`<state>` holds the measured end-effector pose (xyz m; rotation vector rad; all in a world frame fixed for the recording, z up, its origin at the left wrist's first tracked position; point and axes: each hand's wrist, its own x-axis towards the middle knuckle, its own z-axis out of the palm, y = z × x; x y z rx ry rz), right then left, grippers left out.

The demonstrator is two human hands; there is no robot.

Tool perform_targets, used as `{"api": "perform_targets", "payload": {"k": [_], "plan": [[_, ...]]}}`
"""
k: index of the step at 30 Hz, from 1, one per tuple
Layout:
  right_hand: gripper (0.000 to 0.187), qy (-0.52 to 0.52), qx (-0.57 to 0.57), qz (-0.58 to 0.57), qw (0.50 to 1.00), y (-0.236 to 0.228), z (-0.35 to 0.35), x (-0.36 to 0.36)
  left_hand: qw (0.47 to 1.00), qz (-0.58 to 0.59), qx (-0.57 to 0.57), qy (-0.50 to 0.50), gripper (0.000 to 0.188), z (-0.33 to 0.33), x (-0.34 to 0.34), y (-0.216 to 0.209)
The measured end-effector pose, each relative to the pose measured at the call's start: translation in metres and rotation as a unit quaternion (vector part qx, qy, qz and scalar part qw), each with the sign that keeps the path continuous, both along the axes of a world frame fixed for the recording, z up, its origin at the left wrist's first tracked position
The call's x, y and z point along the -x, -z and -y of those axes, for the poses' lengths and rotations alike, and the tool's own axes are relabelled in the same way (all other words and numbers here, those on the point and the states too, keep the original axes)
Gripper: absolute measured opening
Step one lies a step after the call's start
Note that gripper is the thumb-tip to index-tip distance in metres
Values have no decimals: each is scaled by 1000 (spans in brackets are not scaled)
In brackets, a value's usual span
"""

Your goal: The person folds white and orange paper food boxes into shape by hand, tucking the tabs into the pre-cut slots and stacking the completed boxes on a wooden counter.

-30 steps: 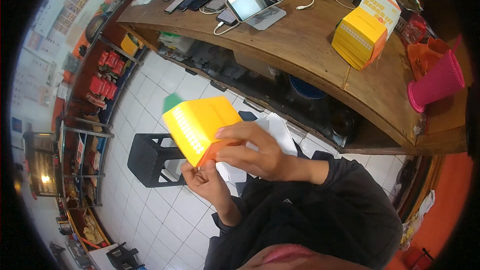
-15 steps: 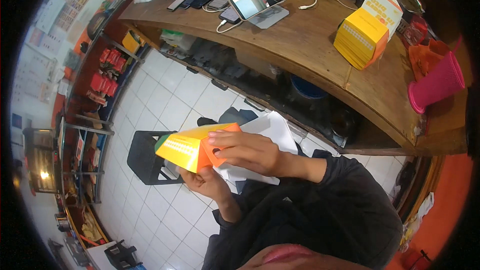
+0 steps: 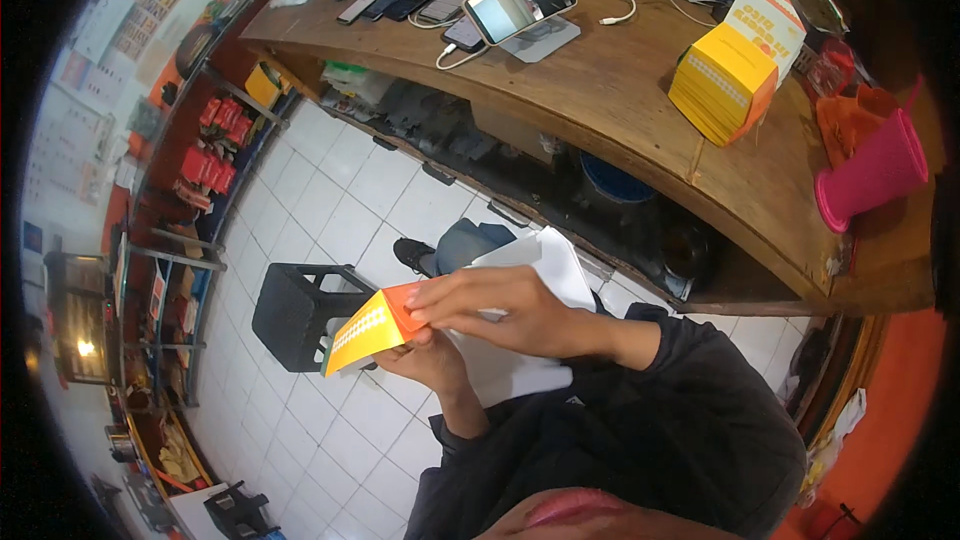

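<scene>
Carton of yellow and orange card sits tilted between the 2 hands, in front of the dark-clothed torso. The left grip pinches its lower edge, thumb by the orange end; the right grip lays its fingers over that end, and whether its thumb presses from beneath cannot be told. The carton should be very light and springy: stiff along its creases, softer across the flat faces, easily dented or torn at a corner. Its sheen suggests a smooth coating that may slide under dry fingertips. The better hold is probably at the folded edges, thumb and fingers opposed, with little squeeze; pressing mid-panel would likely bow it. Just beyond the right grip lies a white piece, tray or sheet, hard to say which. A black stool stands on the tiled floor. Farther off, the wooden table bears a stack of similar yellow card pieces, 1 phone propped on a stand, and a pink container.
</scene>
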<state>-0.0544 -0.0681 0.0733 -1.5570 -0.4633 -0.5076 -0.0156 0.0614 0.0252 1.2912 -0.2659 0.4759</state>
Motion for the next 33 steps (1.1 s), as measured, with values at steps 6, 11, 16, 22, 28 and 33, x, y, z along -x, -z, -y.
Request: {"api": "perform_targets", "payload": {"k": [6, 11, 16, 22, 28, 33], "plan": [[27, -47, 114, -14, 992, 7, 15, -15, 999, -22, -8, -30, 53, -10, -7, 3], [21, 302, 19, -41, 952, 25, 116, -83, 995, 8, -29, -95, 34, -54, -26, 5], [62, 524, 304, -195, 772, 75, 245, -146, 991, -17, -14, -132, 24, -64, -22, 0], [76, 482, 401, -306, 716, 55, 253, -206, 984, -47, -61, -159, 24, -93, -16, 15], [47, 566, 362, -256, 695, 68, 253, -206, 969, -48, -142, -194, 24, -109, -12, 26], [52, 579, 425, -229, 657, 69, 258, -207, 974, -54, -131, -178, 25, -104, -7, 23]]}}
